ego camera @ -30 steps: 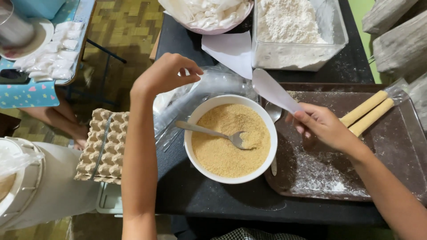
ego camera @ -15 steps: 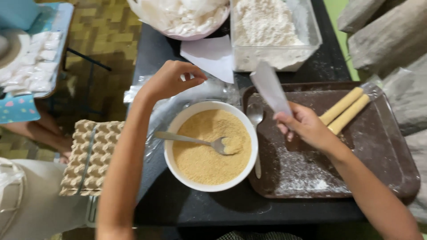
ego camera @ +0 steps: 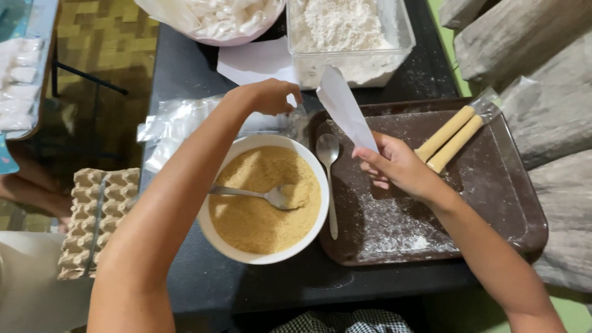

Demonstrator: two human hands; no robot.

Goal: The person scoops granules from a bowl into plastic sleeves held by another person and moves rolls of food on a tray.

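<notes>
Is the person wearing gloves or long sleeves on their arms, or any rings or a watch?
No gloves. The left hand and the right hand are bare, and both forearms are uncovered as far as the picture shows, so no sleeves are visible. No watch, bracelet or ring can be seen on either wrist or on the fingers that show. The fingernails look short and unpainted.

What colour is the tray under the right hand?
Dark brown tray, dusted with white flour; head view.

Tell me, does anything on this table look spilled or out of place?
Yes: white flour is scattered over the brown tray, thickest near its front edge, and dusted on the dark table beside the flour tub. A spare spoon lies on the tray's left edge.
</notes>
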